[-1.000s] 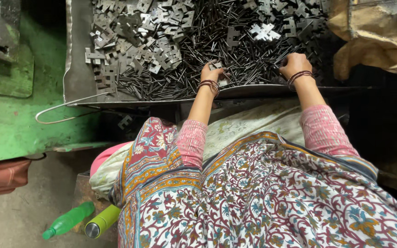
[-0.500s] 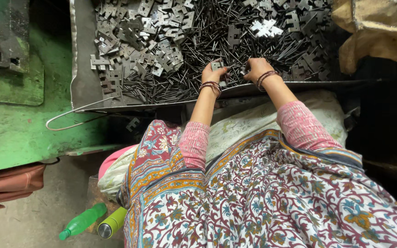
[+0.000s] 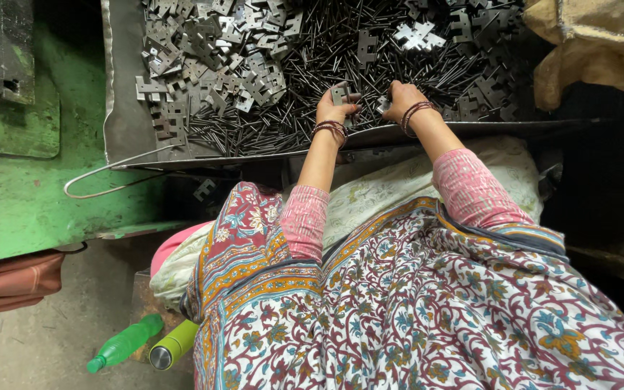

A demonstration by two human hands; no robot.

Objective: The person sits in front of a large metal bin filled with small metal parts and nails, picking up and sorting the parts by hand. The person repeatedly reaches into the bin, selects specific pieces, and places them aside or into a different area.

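The left hand (image 3: 335,108) pinches a small flat metal plate (image 3: 339,94) with notches, held just above the pile. The right hand (image 3: 401,101) is curled close beside it, fingers bent on a small shiny piece (image 3: 383,106); I cannot tell how tight. Under both hands lie lots of thin dark metal pins (image 3: 312,65) in a big tray (image 3: 120,108). More grey plates (image 3: 211,50) are heaped on the left. A wire loop (image 3: 110,173) hangs off the tray's edge. Two green bottles (image 3: 146,345) lie on the floor.
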